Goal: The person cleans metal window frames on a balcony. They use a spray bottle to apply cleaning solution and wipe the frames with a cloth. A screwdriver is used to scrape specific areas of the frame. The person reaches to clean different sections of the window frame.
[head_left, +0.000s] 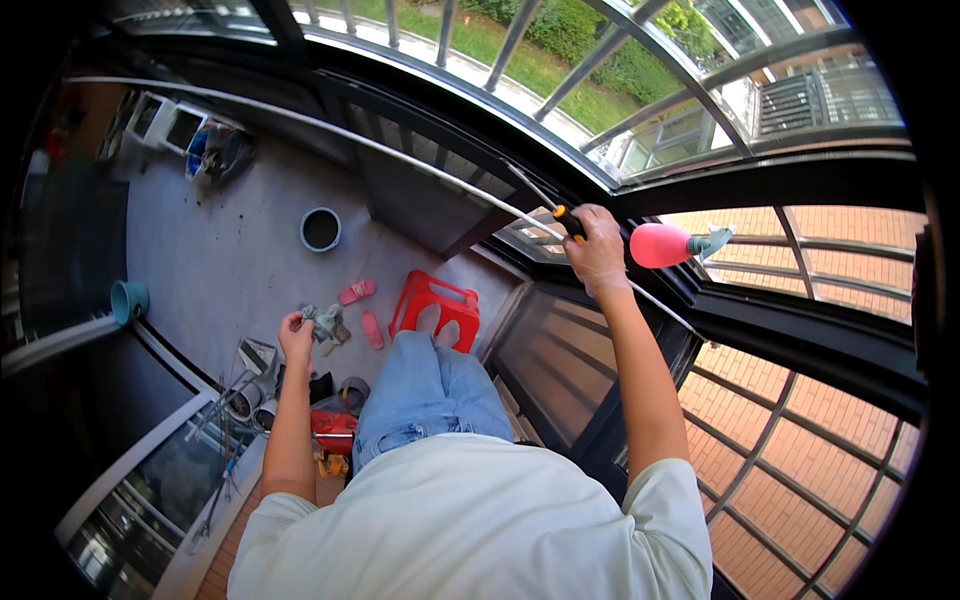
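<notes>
My right hand [597, 250], in a thin clear glove, is closed around the black-and-yellow handle of a screwdriver [569, 222]. Its long shaft points up and left along the dark window frame [640, 205]. A white rod [400, 158] runs across, just below the tool and behind my wrist. Right of that hand, a pink spray bottle [660, 245] with a teal head lies by the window. Lower and to the left, my bare left hand [296, 338] pinches a crumpled grey-green rag [326, 323].
I stand on a red plastic stool [408, 300]. Pink slippers [372, 328] lie beside it on the grey floor, with a dark round bucket [320, 230] farther off. A teal bucket [129, 301] is at left; a dustpan [257, 355] and a red container [333, 428] are nearer. Metal bars cross the windows.
</notes>
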The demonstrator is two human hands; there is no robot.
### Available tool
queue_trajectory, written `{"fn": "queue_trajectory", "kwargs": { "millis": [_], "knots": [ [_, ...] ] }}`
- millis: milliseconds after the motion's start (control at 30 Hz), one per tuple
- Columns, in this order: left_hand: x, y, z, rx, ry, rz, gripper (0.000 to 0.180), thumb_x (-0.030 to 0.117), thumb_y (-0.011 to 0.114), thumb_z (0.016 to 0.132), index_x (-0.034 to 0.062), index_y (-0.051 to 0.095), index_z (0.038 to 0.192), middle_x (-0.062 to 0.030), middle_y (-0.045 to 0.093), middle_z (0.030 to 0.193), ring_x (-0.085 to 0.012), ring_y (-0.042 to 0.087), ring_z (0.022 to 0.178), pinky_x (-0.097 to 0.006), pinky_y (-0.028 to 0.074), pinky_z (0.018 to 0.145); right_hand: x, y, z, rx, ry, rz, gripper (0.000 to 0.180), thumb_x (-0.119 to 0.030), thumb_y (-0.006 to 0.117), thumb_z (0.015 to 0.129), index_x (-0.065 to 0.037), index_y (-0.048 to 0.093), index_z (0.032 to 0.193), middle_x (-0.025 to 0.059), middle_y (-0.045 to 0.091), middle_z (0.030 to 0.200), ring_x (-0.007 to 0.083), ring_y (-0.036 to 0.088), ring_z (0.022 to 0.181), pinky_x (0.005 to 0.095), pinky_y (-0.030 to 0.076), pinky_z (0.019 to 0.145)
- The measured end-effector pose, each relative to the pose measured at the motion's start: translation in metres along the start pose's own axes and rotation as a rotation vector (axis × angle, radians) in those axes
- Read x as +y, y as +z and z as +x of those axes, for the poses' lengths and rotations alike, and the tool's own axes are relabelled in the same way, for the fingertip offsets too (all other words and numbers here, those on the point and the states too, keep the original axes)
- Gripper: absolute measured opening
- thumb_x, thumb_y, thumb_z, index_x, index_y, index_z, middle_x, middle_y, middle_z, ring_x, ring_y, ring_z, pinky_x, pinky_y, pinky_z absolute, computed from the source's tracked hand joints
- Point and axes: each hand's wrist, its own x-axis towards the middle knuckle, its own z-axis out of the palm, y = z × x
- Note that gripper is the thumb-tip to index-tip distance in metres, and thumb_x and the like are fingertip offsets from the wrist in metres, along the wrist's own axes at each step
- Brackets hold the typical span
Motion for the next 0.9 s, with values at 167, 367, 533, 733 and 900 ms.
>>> {"fn": "queue_trajectory", "kwargs": {
  "millis": [167, 367, 533, 733, 900],
  "knots": [
    [0.047, 0.039, 0.000, -0.193, 0.083, -0.087, 0.024, -0.001, 0.056, 0.078, 0.0044, 0.052, 0.101, -0.0019, 0.055, 0.093, -0.0105, 0.054, 0.083, -0.022, 0.044, 0.062, 0.048, 0.035, 0.010, 0.042, -0.069, -0.088, 0.047, -0.003, 0.064, 0.065, -0.012, 0.055, 0.111, 0.0156, 0.054, 0.112, 0.0342, 0.051, 0.108, 0.0396, 0.044, 0.090],
    [0.059, 0.079, 0.017, -0.389, 0.131, 0.090, 0.023, -0.004, 0.055, 0.078, 0.0041, 0.052, 0.099, -0.0018, 0.056, 0.093, -0.0096, 0.054, 0.083, -0.021, 0.044, 0.063, 0.040, 0.019, -0.014, 0.195, 0.043, 0.055, 0.031, -0.003, 0.060, 0.068, -0.007, 0.059, 0.099, 0.0121, 0.061, 0.096, 0.0310, 0.059, 0.091, 0.0385, 0.048, 0.081],
    [0.064, 0.134, 0.014, -0.578, 0.128, 0.211, 0.021, -0.005, 0.056, 0.079, 0.0051, 0.053, 0.096, -0.0013, 0.057, 0.090, -0.0086, 0.054, 0.080, -0.021, 0.043, 0.062, 0.022, 0.010, -0.139, 0.337, 0.326, 0.173, 0.034, -0.003, 0.065, 0.063, -0.005, 0.059, 0.097, 0.0144, 0.062, 0.093, 0.0340, 0.060, 0.085, 0.0382, 0.049, 0.077],
    [0.075, 0.210, 0.015, -0.868, 0.226, 0.393, 0.018, -0.004, 0.055, 0.080, 0.0064, 0.053, 0.095, -0.0001, 0.056, 0.089, -0.0071, 0.052, 0.077, -0.019, 0.042, 0.060, 0.052, -0.023, -0.311, 0.486, 0.715, -0.186, 0.035, 0.000, 0.066, 0.058, -0.004, 0.060, 0.093, 0.0141, 0.060, 0.101, 0.0327, 0.055, 0.101, 0.0402, 0.046, 0.087],
    [0.079, 0.255, 0.002, -1.052, 0.267, 0.453, 0.017, -0.005, 0.057, 0.081, 0.0042, 0.054, 0.095, -0.0001, 0.058, 0.089, -0.0077, 0.054, 0.081, -0.020, 0.042, 0.073, 0.079, -0.044, -0.384, 0.510, 0.797, -0.396, 0.037, 0.000, 0.067, 0.061, -0.004, 0.059, 0.097, 0.0158, 0.054, 0.117, 0.0350, 0.050, 0.113, 0.0410, 0.041, 0.095]
  ]
}}
